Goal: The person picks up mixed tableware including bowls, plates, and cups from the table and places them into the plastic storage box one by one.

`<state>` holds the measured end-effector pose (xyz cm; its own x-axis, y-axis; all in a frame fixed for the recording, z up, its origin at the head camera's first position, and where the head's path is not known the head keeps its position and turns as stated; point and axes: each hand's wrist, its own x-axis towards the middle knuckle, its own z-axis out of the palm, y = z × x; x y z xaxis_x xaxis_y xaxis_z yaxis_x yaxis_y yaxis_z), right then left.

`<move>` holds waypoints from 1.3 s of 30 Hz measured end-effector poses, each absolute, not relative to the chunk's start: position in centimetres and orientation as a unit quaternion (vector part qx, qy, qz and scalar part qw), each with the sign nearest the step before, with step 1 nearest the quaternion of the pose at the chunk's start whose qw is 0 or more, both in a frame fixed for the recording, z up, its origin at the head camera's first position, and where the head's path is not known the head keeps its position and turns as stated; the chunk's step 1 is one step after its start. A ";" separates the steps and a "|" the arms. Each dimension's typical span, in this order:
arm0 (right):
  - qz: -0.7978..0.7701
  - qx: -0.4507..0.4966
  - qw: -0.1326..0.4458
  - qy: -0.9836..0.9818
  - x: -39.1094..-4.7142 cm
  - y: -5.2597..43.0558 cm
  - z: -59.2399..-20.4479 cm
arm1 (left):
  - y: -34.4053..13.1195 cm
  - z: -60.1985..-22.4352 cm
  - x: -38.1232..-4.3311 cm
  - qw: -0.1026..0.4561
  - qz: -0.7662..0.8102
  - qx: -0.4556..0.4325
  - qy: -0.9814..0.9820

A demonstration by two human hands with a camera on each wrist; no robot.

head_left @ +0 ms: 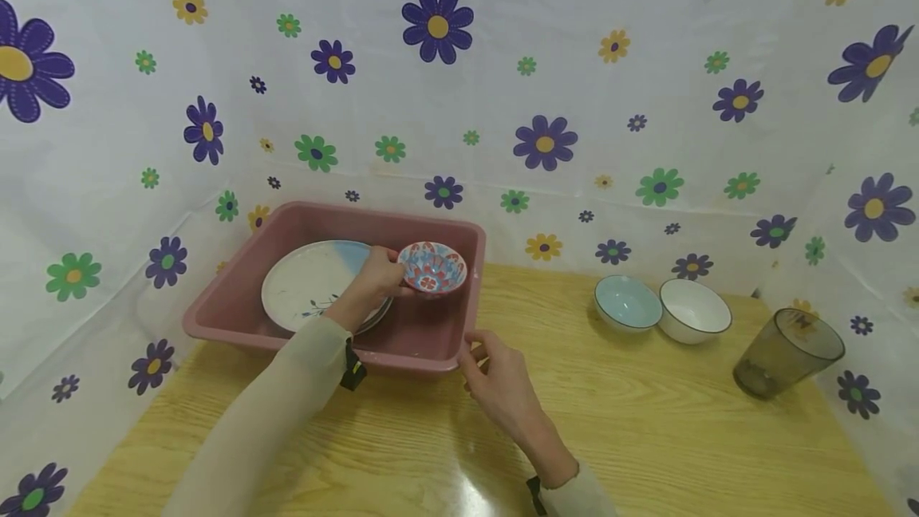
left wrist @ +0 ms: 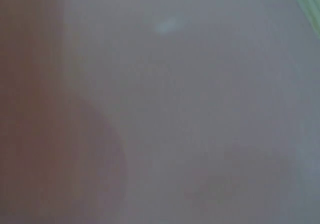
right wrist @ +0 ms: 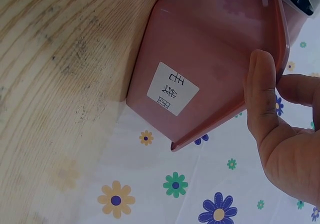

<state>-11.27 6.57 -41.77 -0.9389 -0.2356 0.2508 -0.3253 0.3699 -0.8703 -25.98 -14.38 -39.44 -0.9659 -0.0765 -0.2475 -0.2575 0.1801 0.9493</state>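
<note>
My left hand (head_left: 375,278) reaches into a pink plastic basin (head_left: 237,317) and pinches the left edge of a small red-and-blue patterned bowl (head_left: 433,270). The bowl's patterned inside faces up toward the head camera, in the basin's right part. Left of it lies a large white plate (head_left: 297,286) with a blue patch, and another rim shows beneath it. At the basin's near right corner, my right hand (head_left: 498,377) grips the rim between thumb and fingers; the right wrist view shows the thumb (right wrist: 262,78) against the outer wall. The left wrist view is too blurred to read.
Right of the basin on the wooden table (head_left: 574,413) stand a light blue bowl (head_left: 627,303) and a white bowl (head_left: 693,311), side by side. Farther right is a dark see-through cup (head_left: 788,353). A flowered sheet (head_left: 488,94) hangs behind. The basin carries a paper label (right wrist: 172,88).
</note>
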 end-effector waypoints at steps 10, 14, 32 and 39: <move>0.535 0.172 0.044 -0.826 -11.3 6.6 -41.8 | -13.7 -39.9 -26.5 0.052 0.607 -0.131 0.782; 0.531 0.174 0.051 -0.828 -11.4 6.6 -41.9 | -13.5 -40.1 -26.6 0.044 0.607 -0.133 0.782; 0.528 0.174 0.052 -0.830 -11.2 6.4 -42.2 | -13.4 -41.6 -26.6 0.000 0.603 -0.156 0.782; 0.535 0.176 0.053 -0.825 -11.2 6.4 -42.1 | -13.3 -41.1 -26.0 0.010 0.585 -0.149 0.797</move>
<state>-11.25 6.41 -42.11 -0.9328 -0.2330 0.2749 -0.3460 0.3660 -0.8639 -26.03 -13.27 -41.09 -0.9556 -0.2257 -0.1896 -0.2485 0.2709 0.9300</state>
